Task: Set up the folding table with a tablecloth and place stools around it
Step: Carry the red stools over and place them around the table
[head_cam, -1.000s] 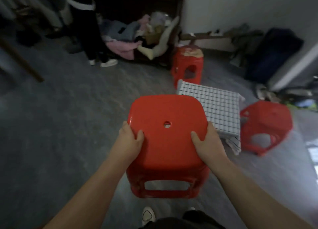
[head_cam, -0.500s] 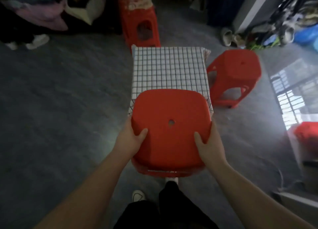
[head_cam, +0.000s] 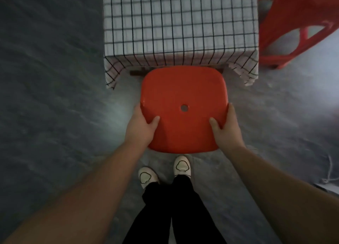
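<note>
Grip: left hand, right hand clasp stool; second stool, perhaps tilted, beside tablecloth.

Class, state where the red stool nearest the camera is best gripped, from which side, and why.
Grip the red stool by its seat's two side edges, from above, as the left hand and right hand do, thumbs on top: the seat is flat with rounded rims.

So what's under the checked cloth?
Only a dark bar peeks out below the cloth's near hem, just behind the stool. Everything else holding the cloth up is covered, so I can't see it.
</note>
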Demonstrator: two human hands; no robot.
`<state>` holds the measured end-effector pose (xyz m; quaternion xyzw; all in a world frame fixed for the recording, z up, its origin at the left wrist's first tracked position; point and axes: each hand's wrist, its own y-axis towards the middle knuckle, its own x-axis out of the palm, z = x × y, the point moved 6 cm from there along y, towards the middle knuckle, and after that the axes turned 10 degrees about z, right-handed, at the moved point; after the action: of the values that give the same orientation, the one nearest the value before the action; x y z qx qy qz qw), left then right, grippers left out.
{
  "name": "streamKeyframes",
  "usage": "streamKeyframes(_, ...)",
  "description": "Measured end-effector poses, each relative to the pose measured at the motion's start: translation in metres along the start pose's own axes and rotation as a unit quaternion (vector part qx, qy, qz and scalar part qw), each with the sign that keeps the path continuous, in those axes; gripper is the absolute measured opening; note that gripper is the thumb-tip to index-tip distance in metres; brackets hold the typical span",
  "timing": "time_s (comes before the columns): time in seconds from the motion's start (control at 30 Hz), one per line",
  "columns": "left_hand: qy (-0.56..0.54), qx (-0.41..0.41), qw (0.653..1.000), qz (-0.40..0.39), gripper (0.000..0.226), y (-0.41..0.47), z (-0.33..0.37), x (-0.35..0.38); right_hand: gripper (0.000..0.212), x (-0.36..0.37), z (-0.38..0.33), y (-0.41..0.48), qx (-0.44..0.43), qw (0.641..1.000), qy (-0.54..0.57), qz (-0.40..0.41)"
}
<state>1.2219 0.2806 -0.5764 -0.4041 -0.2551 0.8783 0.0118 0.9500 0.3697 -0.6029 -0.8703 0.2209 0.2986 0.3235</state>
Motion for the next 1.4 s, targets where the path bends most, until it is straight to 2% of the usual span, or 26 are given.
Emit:
streamKeyframes(0.23, 0.057, -0.013, 0.998, -0.002, 0.063, 0.004, -0.028, 0.033, 0.085, 0.026, 0.026, 0.011, -0.01, 0.999, -0.038, -0.029)
streamKeyframes(0.33, 0.088, -0.017, 0.995, -0.034, 0.068, 0.002, -0.023, 0.026, 0.083, 0.021, 0.013, 0.012, 0.016, 0.992, -0.1, -0.07)
streamKeyframes(0.4, 0.098, -0.011, 0.994, -0.049, 0.069, -0.004, -0.012, 0.013, 0.075, 0.004, -0.007, 0.005, 0.017, 0.986, -0.147, -0.082)
streamKeyframes(0.47, 0.105, 0.003, 0.994, -0.04, 0.063, -0.017, 0.012, -0.013, 0.066, -0.018, -0.038, -0.008, -0.005, 0.982, -0.167, -0.086)
streamKeyframes(0.57, 0.122, 0.038, 0.991, -0.027, 0.051, -0.059, 0.071, -0.068, 0.065, -0.061, -0.095, -0.043, -0.059, 0.977, -0.182, -0.092)
streamKeyframes(0.77, 0.143, 0.122, 0.982, 0.03, 0.057, -0.147, 0.159, -0.197, 0.064, -0.159, -0.208, -0.137, -0.179, 0.957, -0.219, -0.068)
streamKeyframes(0.9, 0.138, 0.166, 0.97, 0.107, 0.051, -0.2, 0.167, -0.285, 0.061, -0.214, -0.274, -0.201, -0.268, 0.938, -0.22, -0.023)
streamKeyframes(1.0, 0.169, 0.176, 0.957, 0.155, 0.06, -0.231, 0.147, -0.334, 0.06, -0.23, -0.308, -0.243, -0.324, 0.921, -0.217, -0.006)
streamKeyframes(1.13, 0.164, 0.158, 0.952, 0.203, 0.073, -0.267, 0.106, -0.378, 0.061, -0.208, -0.344, -0.289, -0.394, 0.893, -0.214, -0.039)
streamKeyframes(1.23, 0.155, 0.119, 0.947, 0.253, 0.081, -0.295, 0.069, -0.41, 0.063, -0.171, -0.368, -0.323, -0.463, 0.853, -0.228, -0.075)
streamKeyframes(1.33, 0.147, 0.026, 0.948, 0.281, 0.084, -0.324, 0.018, -0.438, 0.061, -0.132, -0.392, -0.367, -0.55, 0.793, -0.235, -0.118)
streamKeyframes(1.4, 0.133, -0.04, 0.943, 0.302, 0.078, -0.348, -0.021, -0.454, 0.063, -0.112, -0.412, -0.403, -0.598, 0.758, -0.226, -0.128)
